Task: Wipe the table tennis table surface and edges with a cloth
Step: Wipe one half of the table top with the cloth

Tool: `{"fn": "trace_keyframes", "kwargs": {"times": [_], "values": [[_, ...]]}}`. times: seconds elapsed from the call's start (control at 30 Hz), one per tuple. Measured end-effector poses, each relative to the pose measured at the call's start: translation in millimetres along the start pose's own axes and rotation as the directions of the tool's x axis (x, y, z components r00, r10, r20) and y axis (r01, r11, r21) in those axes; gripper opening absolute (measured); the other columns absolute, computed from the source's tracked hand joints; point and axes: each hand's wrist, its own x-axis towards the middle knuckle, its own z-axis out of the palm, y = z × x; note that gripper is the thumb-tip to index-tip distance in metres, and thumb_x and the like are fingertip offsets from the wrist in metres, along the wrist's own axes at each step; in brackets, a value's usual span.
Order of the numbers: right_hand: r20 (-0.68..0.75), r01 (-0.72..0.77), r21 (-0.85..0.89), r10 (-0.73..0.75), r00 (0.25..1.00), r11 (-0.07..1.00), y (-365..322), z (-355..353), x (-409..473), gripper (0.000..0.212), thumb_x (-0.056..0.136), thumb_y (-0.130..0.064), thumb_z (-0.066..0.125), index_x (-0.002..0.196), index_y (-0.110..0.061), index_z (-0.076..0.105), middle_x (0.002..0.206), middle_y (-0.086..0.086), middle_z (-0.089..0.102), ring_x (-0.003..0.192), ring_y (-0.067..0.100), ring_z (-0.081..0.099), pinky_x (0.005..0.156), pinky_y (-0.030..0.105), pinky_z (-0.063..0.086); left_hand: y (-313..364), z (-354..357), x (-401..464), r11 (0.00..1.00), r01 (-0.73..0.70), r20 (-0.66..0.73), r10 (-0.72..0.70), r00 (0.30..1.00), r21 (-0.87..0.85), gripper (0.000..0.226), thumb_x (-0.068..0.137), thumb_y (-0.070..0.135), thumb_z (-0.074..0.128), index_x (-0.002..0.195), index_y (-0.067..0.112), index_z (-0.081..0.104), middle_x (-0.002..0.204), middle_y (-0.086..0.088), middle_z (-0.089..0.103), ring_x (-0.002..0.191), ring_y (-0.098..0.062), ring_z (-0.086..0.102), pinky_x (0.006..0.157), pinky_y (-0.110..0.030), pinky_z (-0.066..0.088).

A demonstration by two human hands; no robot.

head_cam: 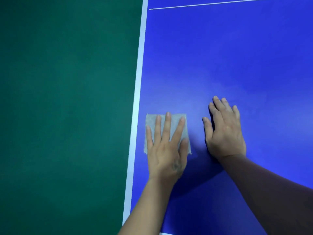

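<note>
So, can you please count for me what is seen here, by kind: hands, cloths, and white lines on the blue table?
Bare hands: 2, the left hand flat on the cloth, the right hand flat on the blue table tennis table.
Thin pale grey square cloth: 1.
White lines: 2, the wide edge line and the thin line.
Total: 5.

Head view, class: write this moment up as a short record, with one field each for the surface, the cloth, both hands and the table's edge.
surface: blue table tennis table, with a thin white line across the far part
cloth: pale square cloth lying flat on the blue top, close beside the white edge stripe
left hand: left hand pressing flat on the cloth, fingers spread
right hand: right hand resting flat on bare tabletop, apart from the cloth
beyond the edge: green floor
</note>
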Motion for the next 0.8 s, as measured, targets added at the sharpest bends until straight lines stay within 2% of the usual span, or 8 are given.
{"fn": "trace_keyframes", "kwargs": {"times": [0.17, 0.3, 0.4, 0.47, 0.57, 0.63, 0.7, 0.8], "values": [[0.017, -0.013, 0.003, 0.013, 1.0, 1.0, 2, -3, -1, 0.047, 0.111, -0.029, 0.045, 0.148, -0.002, 0.053, 0.165, 0.01, 0.042, 0.158, 0.032, 0.03, 0.131, 0.053, 0.016, -44, -9, -31, 0.984, 0.165, 0.053, -0.169, 0.984, 0.062, 0.06, 0.113, 0.051, 0.024, 0.171, 0.042, 0.011, 0.181, 0.005, -0.003, 0.167, -0.021, -0.01, 0.133, -0.058, 0.003], [0.011, -0.02, 0.011, 0.02, 1.0, 1.0, 0, -3, -2, 0.046, 0.111, -0.028, 0.046, 0.148, -0.002, 0.053, 0.165, 0.009, 0.042, 0.158, 0.031, 0.03, 0.131, 0.052, 0.015, -66, -17, 10, 0.957, 0.289, 0.031, -0.288, 0.957, -0.007, 0.06, 0.114, 0.055, 0.015, 0.171, 0.043, 0.004, 0.18, 0.006, -0.01, 0.166, -0.022, -0.015, 0.133, -0.059, -0.004], [0.022, -0.024, 0.011, 0.023, 0.999, 1.0, -1, -4, -3, 0.044, 0.112, -0.025, 0.048, 0.149, -0.003, 0.052, 0.166, 0.008, 0.041, 0.159, 0.03, 0.029, 0.132, 0.051, 0.015, -57, -12, 50, 0.933, 0.359, -0.02, -0.359, 0.933, -0.028, 0.061, 0.113, 0.052, 0.014, 0.171, 0.04, 0.003, 0.181, 0.0, -0.009, 0.166, -0.027, -0.013, 0.131, -0.06, -0.006], [0.036, -0.033, 0.006, 0.033, 0.999, 0.999, -2, -5, -3, 0.044, 0.112, -0.026, 0.049, 0.15, -0.004, 0.052, 0.166, 0.007, 0.04, 0.159, 0.029, 0.028, 0.132, 0.051, 0.014, -39, -7, 61, 0.948, 0.317, -0.04, -0.317, 0.948, 0.003, 0.06, 0.114, 0.048, 0.017, 0.172, 0.038, 0.005, 0.181, -0.003, -0.006, 0.166, -0.03, -0.01, 0.131, -0.062, -0.005], [0.046, -0.047, -0.001, 0.047, 0.998, 0.999, -4, -6, -2, 0.046, 0.112, -0.028, 0.048, 0.151, -0.005, 0.052, 0.167, 0.006, 0.039, 0.16, 0.027, 0.027, 0.132, 0.05, 0.014, -8, -1, 39, 0.996, 0.072, -0.05, -0.07, 0.996, 0.046, 0.059, 0.115, 0.046, 0.025, 0.172, 0.036, 0.013, 0.181, -0.004, 0.001, 0.167, -0.029, -0.004, 0.131, -0.063, 0.003], [0.059, -0.057, -0.004, 0.058, 0.997, 0.998, -6, -7, -2, 0.046, 0.112, -0.029, 0.047, 0.151, -0.005, 0.051, 0.168, 0.006, 0.038, 0.16, 0.026, 0.025, 0.132, 0.049, 0.013, 4, 2, 2, 0.998, -0.046, -0.026, 0.046, 0.999, 0.031, 0.058, 0.115, 0.042, 0.031, 0.172, 0.035, 0.018, 0.181, -0.004, 0.005, 0.167, -0.029, -0.002, 0.131, -0.062, 0.008], [0.074, -0.067, -0.005, 0.067, 0.995, 0.998, -6, -8, -2, 0.046, 0.112, -0.029, 0.046, 0.152, -0.005, 0.051, 0.168, 0.005, 0.038, 0.16, 0.025, 0.024, 0.133, 0.048, 0.012, 4, 1, -40, 0.998, -0.06, -0.024, 0.061, 0.998, 0.006, 0.057, 0.114, 0.039, 0.038, 0.17, 0.033, 0.025, 0.18, -0.004, 0.011, 0.167, -0.03, 0.003, 0.131, -0.062, 0.013], [0.08, -0.073, -0.009, 0.073, 0.994, 0.997, -6, -9, -1, 0.046, 0.112, -0.029, 0.046, 0.152, -0.005, 0.05, 0.168, 0.005, 0.037, 0.161, 0.025, 0.023, 0.133, 0.047, 0.01, -18, 0, -93, 1.0, 0.015, 0.026, -0.015, 1.0, -0.001, 0.057, 0.113, 0.039, 0.041, 0.169, 0.036, 0.03, 0.18, -0.001, 0.012, 0.167, -0.029, 0.005, 0.132, -0.06, 0.013]]}}
